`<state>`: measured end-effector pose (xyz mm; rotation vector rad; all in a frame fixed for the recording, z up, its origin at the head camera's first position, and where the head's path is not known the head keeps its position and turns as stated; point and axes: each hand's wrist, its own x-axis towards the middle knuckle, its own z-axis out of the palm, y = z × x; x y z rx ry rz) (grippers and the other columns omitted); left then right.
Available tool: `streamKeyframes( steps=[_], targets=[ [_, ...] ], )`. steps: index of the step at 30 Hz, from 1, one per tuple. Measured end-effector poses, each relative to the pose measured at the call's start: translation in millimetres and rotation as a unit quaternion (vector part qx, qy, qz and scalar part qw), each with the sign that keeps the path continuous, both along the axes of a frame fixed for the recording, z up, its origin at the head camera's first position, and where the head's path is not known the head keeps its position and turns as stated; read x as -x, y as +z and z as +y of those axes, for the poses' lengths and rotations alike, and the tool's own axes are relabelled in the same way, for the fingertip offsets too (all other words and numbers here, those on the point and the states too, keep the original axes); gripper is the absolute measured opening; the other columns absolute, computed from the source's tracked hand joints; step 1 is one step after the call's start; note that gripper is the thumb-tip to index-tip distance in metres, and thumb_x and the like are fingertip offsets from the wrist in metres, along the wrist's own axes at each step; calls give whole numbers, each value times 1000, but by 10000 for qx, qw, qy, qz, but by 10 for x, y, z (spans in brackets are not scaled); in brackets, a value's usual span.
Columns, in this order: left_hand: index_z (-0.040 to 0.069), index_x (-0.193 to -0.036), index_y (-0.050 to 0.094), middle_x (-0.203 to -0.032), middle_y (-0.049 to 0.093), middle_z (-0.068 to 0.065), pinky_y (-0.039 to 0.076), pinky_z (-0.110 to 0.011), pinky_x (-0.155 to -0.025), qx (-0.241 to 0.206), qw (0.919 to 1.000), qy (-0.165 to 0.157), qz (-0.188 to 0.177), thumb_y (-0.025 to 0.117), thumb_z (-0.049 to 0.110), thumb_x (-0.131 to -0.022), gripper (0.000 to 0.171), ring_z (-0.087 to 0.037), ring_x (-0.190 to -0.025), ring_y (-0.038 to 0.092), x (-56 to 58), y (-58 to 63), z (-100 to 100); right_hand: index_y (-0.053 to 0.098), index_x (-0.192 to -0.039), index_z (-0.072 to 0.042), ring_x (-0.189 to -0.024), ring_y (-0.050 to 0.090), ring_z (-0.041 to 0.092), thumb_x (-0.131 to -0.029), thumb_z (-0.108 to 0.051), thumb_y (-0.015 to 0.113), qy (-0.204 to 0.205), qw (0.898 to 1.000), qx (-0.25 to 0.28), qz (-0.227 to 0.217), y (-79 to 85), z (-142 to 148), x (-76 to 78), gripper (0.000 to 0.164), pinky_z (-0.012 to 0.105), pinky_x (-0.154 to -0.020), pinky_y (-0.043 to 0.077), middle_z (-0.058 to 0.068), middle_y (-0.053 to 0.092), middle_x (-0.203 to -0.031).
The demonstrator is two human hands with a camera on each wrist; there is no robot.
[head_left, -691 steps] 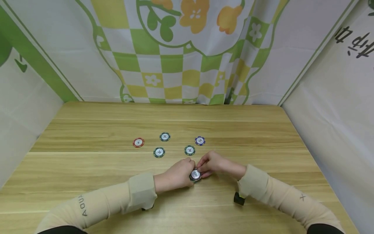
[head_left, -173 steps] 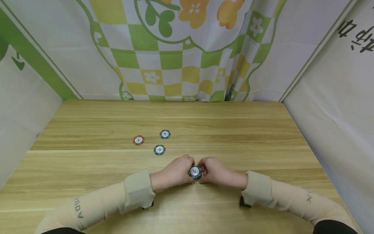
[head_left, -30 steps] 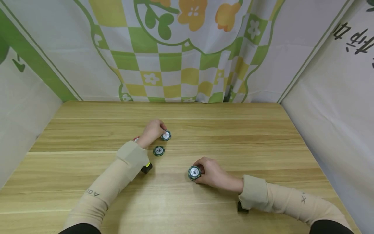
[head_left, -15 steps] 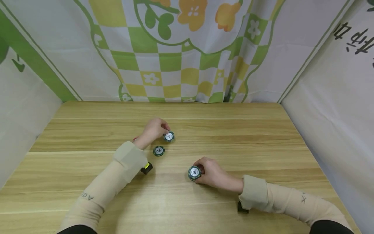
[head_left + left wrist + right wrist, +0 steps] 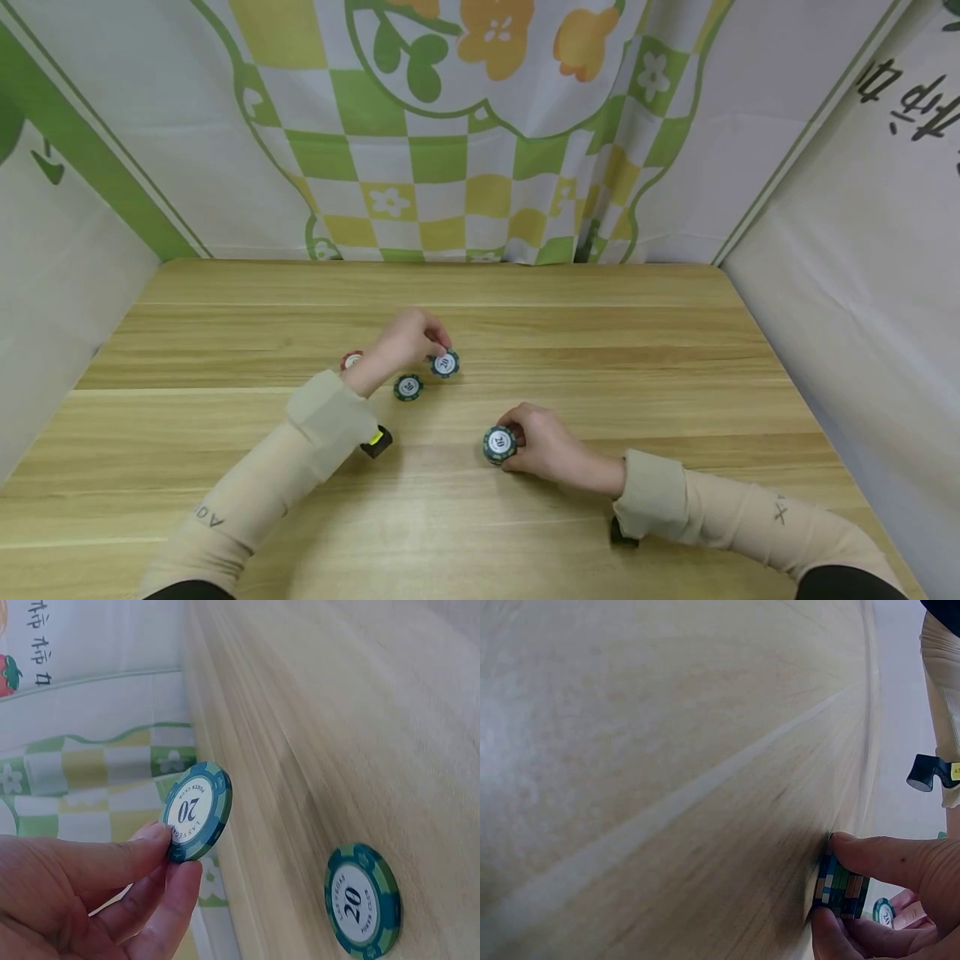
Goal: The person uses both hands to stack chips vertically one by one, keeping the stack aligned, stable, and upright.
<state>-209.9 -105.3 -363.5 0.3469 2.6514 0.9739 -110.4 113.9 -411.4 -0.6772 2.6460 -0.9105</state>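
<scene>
My left hand [image 5: 407,340] pinches a green poker chip [image 5: 446,363] marked 20 between thumb and fingers. In the left wrist view that chip [image 5: 196,810] is tilted and off the table. Another green 20 chip [image 5: 408,387] lies flat below the left hand. A red chip [image 5: 351,360] is partly hidden behind the left wrist. Nearer the front, my right hand [image 5: 551,446] grips a small stack of poker chips [image 5: 498,444] with a green 20 on top. From the side, in the right wrist view, the stack [image 5: 840,885] stands on the table between thumb and fingers.
The wooden table [image 5: 637,350] spreads around both hands. A checkered, flowered curtain [image 5: 438,158] hangs along its far edge, and a white cloth wall [image 5: 840,275] stands at the right side.
Earlier, more chips lay loose on the table; a 10 and a 20 have gone. The left hand has picked up the far green chip and carries it right and nearer. The right hand stays still.
</scene>
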Motion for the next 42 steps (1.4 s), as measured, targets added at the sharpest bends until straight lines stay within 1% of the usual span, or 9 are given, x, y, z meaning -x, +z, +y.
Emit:
streamKeyframes(
  steps=[5, 12, 18, 21, 28, 31, 36, 42],
  targets=[
    [1, -84, 67, -81, 64, -8, 46, -24, -60, -7, 9999, -53, -155, 66, 3, -80, 4, -17, -69, 56, -52, 21, 50, 60, -100, 2, -81, 55, 14, -63, -7, 80, 10, 10000, -19, 19, -1, -1, 6, 43, 23, -69, 47, 7, 58, -93],
    [-1, -83, 67, -80, 64, -9, 49, -24, -59, -201, 9989, -327, -250, 67, 1, -78, 5, -15, -64, 58, -123, 27, 109, 60, -99, 3, -81, 55, 13, -63, -6, 81, 30, 10000, 24, 45, -11, 1, 15, 43, 25, -69, 47, 6, 58, -92],
    [-4, -83, 67, -77, 66, -10, 51, -26, -59, -417, 9967, -524, -450, 67, -3, -77, 6, -13, -63, 59, -186, 34, 160, 60, -100, 3, -82, 55, 14, -63, -8, 80, 34, 10000, 51, 20, -11, 9, 12, 43, 24, -69, 47, 6, 58, -92],
    [-5, -83, 66, -76, 66, -11, 52, -26, -59, -598, 9945, -624, -600, 67, -5, -76, 7, -13, -64, 59, -206, 23, 185, 60, -100, 2, -81, 55, 14, -63, -8, 80, 40, 10000, 45, 36, -12, 14, 8, 43, 24, -70, 47, 6, 58, -92],
    [-7, -84, 66, -74, 66, -11, 52, -26, -59, -868, 9888, -726, -972, 66, -5, -76, 8, -11, -63, 58, -261, -16, 252, 60, -99, 2, -81, 55, 14, -63, -8, 81, 57, 9999, 84, 59, -4, 8, 12, 43, 24, -69, 47, 6, 58, -91],
    [-9, -85, 66, -74, 66, -12, 52, -27, -60, -1003, 9852, -780, -1148, 66, -6, -76, 9, -10, -62, 58, -286, -36, 279, 60, -99, 3, -81, 55, 14, -63, -7, 81, 73, 9999, 107, 62, -5, 12, 13, 43, 23, -69, 47, 6, 58, -91],
    [-10, -88, 65, -77, 66, -13, 53, -28, -60, -1092, 9808, -830, -1390, 65, -5, -77, 12, -9, -62, 58, -321, -75, 326, 60, -99, 3, -80, 55, 14, -63, -7, 80, 121, 9997, 106, 156, -13, 17, 11, 42, 22, -68, 48, 7, 58, -91],
    [-11, -89, 65, -79, 67, -15, 52, -27, -60, -1162, 9773, -891, -1534, 65, -6, -77, 13, -9, -61, 57, -355, -126, 378, 60, -98, 5, -78, 55, 13, -62, -6, 81, 113, 9995, 104, 284, -22, 15, 10, 43, 22, -66, 47, 7, 58, -89]
  ],
)
